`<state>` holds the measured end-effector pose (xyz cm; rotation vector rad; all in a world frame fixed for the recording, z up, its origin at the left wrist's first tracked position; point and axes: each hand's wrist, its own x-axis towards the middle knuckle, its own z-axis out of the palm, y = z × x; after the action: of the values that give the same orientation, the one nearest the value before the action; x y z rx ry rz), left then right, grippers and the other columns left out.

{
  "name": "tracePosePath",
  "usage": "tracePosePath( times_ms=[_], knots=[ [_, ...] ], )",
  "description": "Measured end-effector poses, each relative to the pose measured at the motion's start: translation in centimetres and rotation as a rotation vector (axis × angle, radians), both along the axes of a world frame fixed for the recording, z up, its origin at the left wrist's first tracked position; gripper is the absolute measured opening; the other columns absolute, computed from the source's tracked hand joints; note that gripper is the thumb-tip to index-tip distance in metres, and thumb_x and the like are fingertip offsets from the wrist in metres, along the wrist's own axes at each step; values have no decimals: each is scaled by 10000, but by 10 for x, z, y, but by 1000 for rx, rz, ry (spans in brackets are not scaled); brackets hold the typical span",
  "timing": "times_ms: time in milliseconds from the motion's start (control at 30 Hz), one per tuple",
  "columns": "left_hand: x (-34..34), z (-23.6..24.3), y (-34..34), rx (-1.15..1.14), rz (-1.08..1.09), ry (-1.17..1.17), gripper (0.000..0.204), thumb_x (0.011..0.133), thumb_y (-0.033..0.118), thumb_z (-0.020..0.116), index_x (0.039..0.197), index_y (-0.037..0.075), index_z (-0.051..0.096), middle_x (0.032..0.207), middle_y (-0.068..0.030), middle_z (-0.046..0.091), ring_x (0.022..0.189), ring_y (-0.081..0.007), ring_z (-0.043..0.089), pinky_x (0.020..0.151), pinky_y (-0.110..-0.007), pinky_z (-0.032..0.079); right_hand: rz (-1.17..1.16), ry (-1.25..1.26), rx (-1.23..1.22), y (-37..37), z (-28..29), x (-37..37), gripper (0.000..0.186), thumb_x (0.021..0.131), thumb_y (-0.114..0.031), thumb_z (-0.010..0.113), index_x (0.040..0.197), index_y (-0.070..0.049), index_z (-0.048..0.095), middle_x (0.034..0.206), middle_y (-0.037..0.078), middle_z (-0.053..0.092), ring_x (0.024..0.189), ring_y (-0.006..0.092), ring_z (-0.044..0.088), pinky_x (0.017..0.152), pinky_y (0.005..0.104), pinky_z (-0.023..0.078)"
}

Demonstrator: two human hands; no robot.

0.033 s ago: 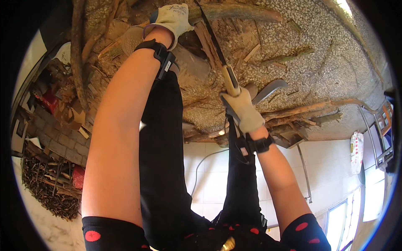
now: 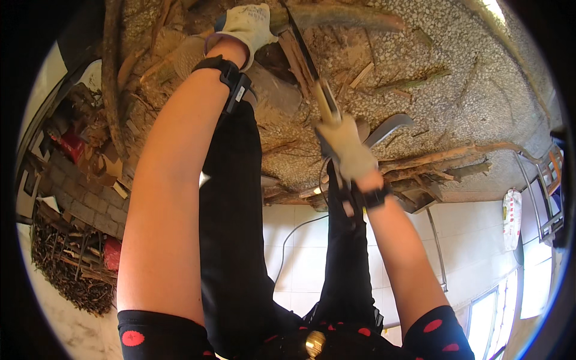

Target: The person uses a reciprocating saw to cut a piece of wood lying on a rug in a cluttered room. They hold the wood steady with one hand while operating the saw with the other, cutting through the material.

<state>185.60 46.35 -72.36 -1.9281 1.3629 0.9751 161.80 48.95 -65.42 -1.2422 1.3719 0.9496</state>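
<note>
My right hand (image 2: 345,147), in a cream work glove, is closed around the pale wooden handle of a hand saw (image 2: 307,57). The saw's long dark blade points away from me, crossing the near side of a thick branch (image 2: 348,18) at the top. My left hand (image 2: 247,27), gloved alike, grips that branch just left of the blade; its fingertips are hidden. A curved grey blade (image 2: 389,129) lies on the ground right of my right hand.
Split wood (image 2: 297,63) and bark litter the pebbled ground. Long branches (image 2: 432,159) lie on the right, before pale floor tiles (image 2: 300,240). A metal frame (image 2: 540,204) and a white-and-red sack (image 2: 512,219) stand far right. A wood-chip heap (image 2: 72,264) lies left.
My right hand has pushed the saw slightly away and to the left, and is a little blurred. The left hand stays in place on the branch.
</note>
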Motion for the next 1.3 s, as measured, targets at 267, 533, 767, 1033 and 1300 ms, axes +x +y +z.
tracePosePath(
  times_ms=[267,533,767,1033,1300],
  knots=[
    [-19,-2,22,-204,-16,-129,610,733,465,725,1160,61,562,1082,-162,632,984,-298,620,838,-420,495,-503,-124,140,-16,-83,49,465,735,-281,744,1061,26,619,797,153,656,589,216,626,518,351,506],
    [-12,-18,31,-146,7,-124,669,735,428,741,1240,61,500,1143,-190,604,1042,-319,602,877,-413,496,-311,-214,34,-13,-92,29,465,743,-340,730,1078,-34,631,914,156,671,769,256,651,683,383,525],
    [-2,-4,25,14,-28,-62,647,808,477,649,1265,50,482,1152,-171,613,1016,-296,628,836,-396,535,-486,-87,49,16,-68,25,427,713,-319,742,1000,-19,642,863,179,672,778,300,654,690,393,518],
    [1,-4,21,26,-24,-34,629,805,467,664,1245,51,499,1107,-165,635,960,-291,647,777,-373,547,-225,-39,-71,50,10,-32,375,754,-262,721,1037,-38,619,862,184,669,781,363,640,712,430,509],
    [0,-9,31,-45,-20,-48,617,805,467,662,1236,50,518,1092,-174,642,959,-299,647,808,-399,537,-134,-23,0,21,8,-15,389,745,-241,740,1037,-9,632,860,163,676,772,301,658,752,407,523]
  ],
)
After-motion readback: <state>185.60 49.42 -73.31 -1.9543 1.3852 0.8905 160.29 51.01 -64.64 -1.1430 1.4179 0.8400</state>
